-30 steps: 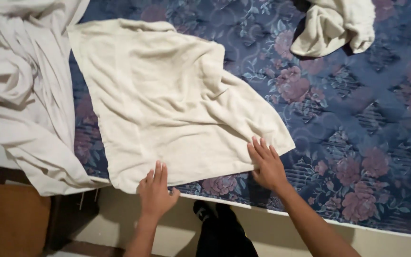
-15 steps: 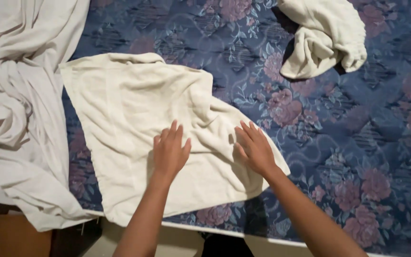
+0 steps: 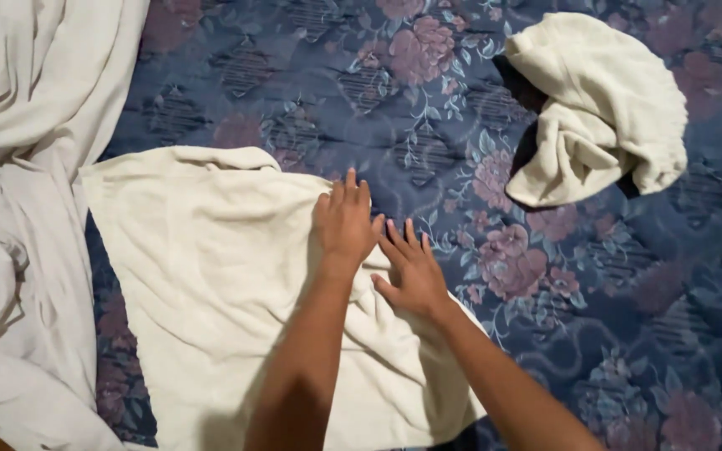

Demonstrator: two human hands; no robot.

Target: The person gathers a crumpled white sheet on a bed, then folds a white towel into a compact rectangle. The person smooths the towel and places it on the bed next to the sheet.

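While the left hand [image 3: 345,221] and right hand [image 3: 411,271] press spread flat, the cream terry towel [image 3: 211,284] lies rumpled.

Left hand [image 3: 345,224]: flat on cream towel [image 3: 211,284].
Right hand [image 3: 411,269]: flat, towel's right edge.
Bed [image 3: 628,334]: floral blue cover.
Second towel [image 3: 599,108]: crumpled, well apart.

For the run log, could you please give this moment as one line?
left hand flat on cream towel | right hand flat beside it | crumpled towel apart

A bed [image 3: 311,75] in blue floral covering carries a spread cream towel [image 3: 202,284]; a crumpled cream towel [image 3: 603,108] lies well apart; a rumpled white sheet [image 3: 18,167] drapes alongside.
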